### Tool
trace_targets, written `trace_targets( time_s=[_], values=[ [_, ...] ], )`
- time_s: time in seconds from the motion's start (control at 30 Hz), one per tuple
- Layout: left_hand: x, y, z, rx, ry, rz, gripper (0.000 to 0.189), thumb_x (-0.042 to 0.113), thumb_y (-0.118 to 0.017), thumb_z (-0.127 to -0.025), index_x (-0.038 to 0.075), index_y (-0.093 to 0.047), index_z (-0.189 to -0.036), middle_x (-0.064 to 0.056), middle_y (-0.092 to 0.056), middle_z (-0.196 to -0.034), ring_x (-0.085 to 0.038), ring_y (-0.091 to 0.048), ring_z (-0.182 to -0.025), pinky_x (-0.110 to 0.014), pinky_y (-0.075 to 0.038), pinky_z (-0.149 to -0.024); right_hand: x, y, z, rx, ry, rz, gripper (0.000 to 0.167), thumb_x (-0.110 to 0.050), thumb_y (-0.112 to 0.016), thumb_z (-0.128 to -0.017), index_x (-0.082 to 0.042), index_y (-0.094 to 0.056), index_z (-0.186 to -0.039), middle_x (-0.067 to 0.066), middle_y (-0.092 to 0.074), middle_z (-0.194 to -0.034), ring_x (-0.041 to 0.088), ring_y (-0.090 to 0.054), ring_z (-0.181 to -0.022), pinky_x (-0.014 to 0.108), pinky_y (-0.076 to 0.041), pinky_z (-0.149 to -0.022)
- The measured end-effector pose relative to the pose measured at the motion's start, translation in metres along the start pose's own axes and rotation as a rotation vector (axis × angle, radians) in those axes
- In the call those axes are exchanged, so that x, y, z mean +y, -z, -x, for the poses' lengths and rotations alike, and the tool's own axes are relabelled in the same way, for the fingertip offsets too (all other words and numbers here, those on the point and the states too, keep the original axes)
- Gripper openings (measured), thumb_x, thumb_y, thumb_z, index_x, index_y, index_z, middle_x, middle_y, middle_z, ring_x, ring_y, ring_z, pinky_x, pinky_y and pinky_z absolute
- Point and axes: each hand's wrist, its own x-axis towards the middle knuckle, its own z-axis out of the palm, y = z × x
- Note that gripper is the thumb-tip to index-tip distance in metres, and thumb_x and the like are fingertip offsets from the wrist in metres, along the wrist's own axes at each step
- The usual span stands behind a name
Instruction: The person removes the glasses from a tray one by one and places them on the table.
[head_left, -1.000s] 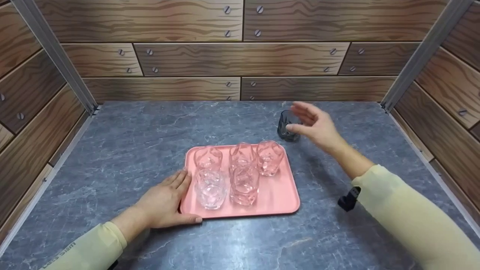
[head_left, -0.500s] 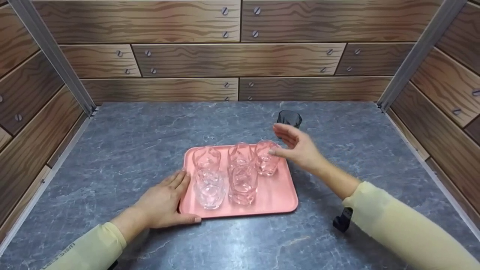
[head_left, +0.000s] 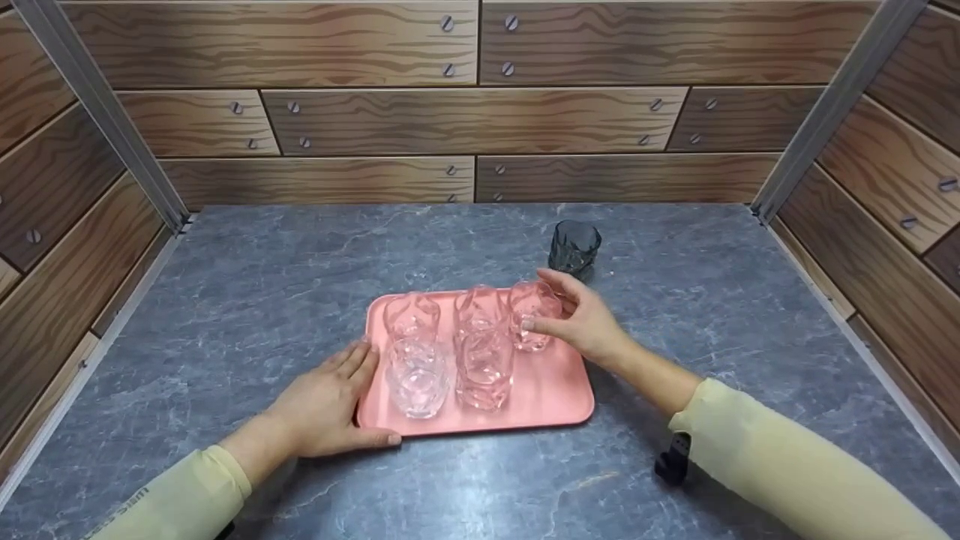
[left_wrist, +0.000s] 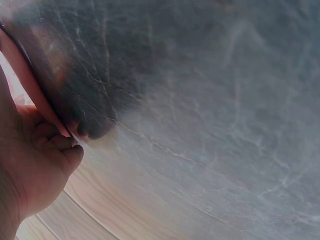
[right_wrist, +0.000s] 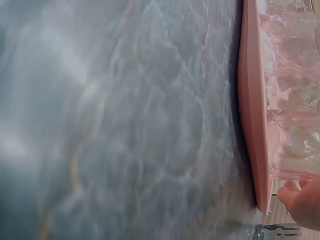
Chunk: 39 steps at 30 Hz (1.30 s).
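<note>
Wood-patterned panels (head_left: 480, 120) with printed screws wall in the top and sides of the frame, and grey metal posts (head_left: 97, 112) slant along the upper corners. Below them spreads a blue-grey, marble-veined worktop (head_left: 300, 277).

A pink tray (head_left: 555, 394) lies on it just below the centre of the frame, carrying five clear glasses. Two stand at the tray's left, the upper-left glass (head_left: 411, 311) and the lower-left glass (head_left: 418, 382); two in its middle, the upper-middle glass (head_left: 480, 306) and the lower-middle glass (head_left: 485, 375); the upper-right glass (head_left: 534, 298) is beside them.

The left hand (head_left: 326, 405) rests against the tray's lower-left corner, fingers fairly straight along the left edge, thumb along the lower one. The right hand (head_left: 589, 319) curves about the upper-right glass, thumb in front, fingers at its far side; whether they press the glass, I cannot tell.

A dark smoky glass (head_left: 575, 246) stands upright off the tray, toward the upper right. Pale yellow sleeves (head_left: 787, 457) cover both forearms.
</note>
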Motion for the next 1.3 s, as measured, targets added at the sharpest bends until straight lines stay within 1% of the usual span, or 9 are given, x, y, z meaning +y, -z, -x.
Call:
trace_targets(
  time_s=[0.07, 0.13, 0.33, 0.43, 0.53, 0.67, 0.77, 0.97, 1.3],
  values=[
    [-0.0005, -0.0004, -0.0001, 0.000, 0.000, 0.000, 0.128, 0.089, -0.055, -0.086, -0.014, -0.034, -0.158, -0.037, -0.034, -0.162, -0.049, -0.035, -0.152, -0.056, -0.035, -0.122, 0.0018, -0.0021, -0.0004, 0.008, -0.018, 0.005, 0.087, 0.003, -0.088, -0.082, 0.005, -0.044, -0.157, 0.028, -0.053, -0.152, 0.043, -0.058, -0.132, 0.032, -0.055, -0.103],
    [-0.0008, -0.0008, -0.0004, -0.002, 0.002, 0.001, 0.128, 0.090, -0.055, -0.086, -0.014, -0.034, -0.159, -0.037, -0.034, -0.162, -0.049, -0.035, -0.152, -0.056, -0.035, -0.122, 0.0032, -0.0035, -0.0011, 0.012, -0.022, 0.015, 0.085, 0.003, -0.088, -0.083, 0.005, -0.045, -0.156, 0.026, -0.056, -0.150, 0.042, -0.060, -0.129, 0.031, -0.056, -0.101],
    [-0.0014, -0.0017, -0.0003, -0.003, 0.008, -0.002, 0.128, 0.090, -0.054, -0.086, -0.013, -0.033, -0.159, -0.036, -0.033, -0.163, -0.049, -0.034, -0.152, -0.056, -0.034, -0.122, 0.0049, -0.0057, -0.0031, 0.018, -0.015, 0.087, 0.081, 0.000, -0.089, -0.083, 0.003, -0.050, -0.153, 0.023, -0.060, -0.146, 0.040, -0.061, -0.129, 0.043, -0.052, -0.108],
    [-0.0013, -0.0021, 0.0001, -0.003, 0.010, -0.002, 0.128, 0.090, -0.053, -0.086, -0.013, -0.033, -0.159, -0.036, -0.032, -0.163, -0.049, -0.034, -0.152, -0.056, -0.035, -0.122, 0.0060, -0.0059, -0.0033, 0.015, -0.020, 0.104, 0.081, -0.002, -0.089, -0.084, 0.002, -0.049, -0.154, 0.023, -0.060, -0.146, 0.039, -0.061, -0.128, 0.044, -0.051, -0.109],
    [-0.0011, -0.0022, 0.0004, 0.000, 0.010, -0.001, 0.129, 0.091, -0.053, -0.086, -0.013, -0.033, -0.159, -0.036, -0.033, -0.163, -0.049, -0.034, -0.152, -0.056, -0.035, -0.122, 0.0071, -0.0057, -0.0030, 0.014, -0.023, 0.111, 0.081, -0.003, -0.089, -0.084, 0.002, -0.049, -0.154, 0.022, -0.059, -0.146, 0.039, -0.062, -0.126, 0.040, -0.053, -0.106],
    [-0.0007, -0.0019, 0.0009, 0.003, 0.009, -0.005, 0.129, 0.091, -0.052, -0.086, -0.013, -0.034, -0.159, -0.036, -0.033, -0.163, -0.049, -0.034, -0.152, -0.055, -0.034, -0.122, 0.0077, -0.0049, -0.0017, 0.013, -0.022, 0.116, 0.080, -0.004, -0.089, -0.085, 0.001, -0.049, -0.154, 0.022, -0.060, -0.146, 0.040, -0.064, -0.123, 0.031, -0.055, -0.100],
    [-0.0003, -0.0015, 0.0012, 0.001, 0.011, -0.001, 0.129, 0.090, -0.054, -0.086, -0.013, -0.034, -0.159, -0.036, -0.033, -0.163, -0.049, -0.034, -0.152, -0.056, -0.034, -0.122, 0.0087, -0.0051, -0.0009, 0.005, -0.018, 0.092, 0.080, -0.002, -0.088, -0.085, 0.003, -0.047, -0.154, 0.023, -0.060, -0.146, 0.042, -0.064, -0.122, 0.027, -0.056, -0.096],
    [0.0002, 0.0000, 0.0014, 0.006, 0.017, 0.012, 0.128, 0.089, -0.056, -0.086, -0.012, -0.033, -0.160, -0.036, -0.033, -0.163, -0.048, -0.034, -0.153, -0.056, -0.035, -0.122, 0.0094, -0.0061, -0.0005, -0.007, -0.011, 0.050, 0.079, 0.002, -0.086, -0.085, 0.003, -0.046, -0.154, 0.023, -0.060, -0.146, 0.041, -0.066, -0.120, 0.027, -0.058, -0.093],
    [-0.0009, -0.0030, 0.0010, 0.000, 0.026, 0.015, 0.129, 0.091, -0.054, -0.085, -0.011, -0.033, -0.160, -0.035, -0.032, -0.164, -0.048, -0.034, -0.153, -0.057, -0.037, -0.121, 0.0073, -0.0059, -0.0002, -0.004, -0.013, 0.101, 0.078, -0.002, -0.087, -0.086, 0.002, -0.047, -0.153, 0.024, -0.061, -0.144, 0.037, -0.068, -0.115, 0.025, -0.059, -0.090]
  ],
)
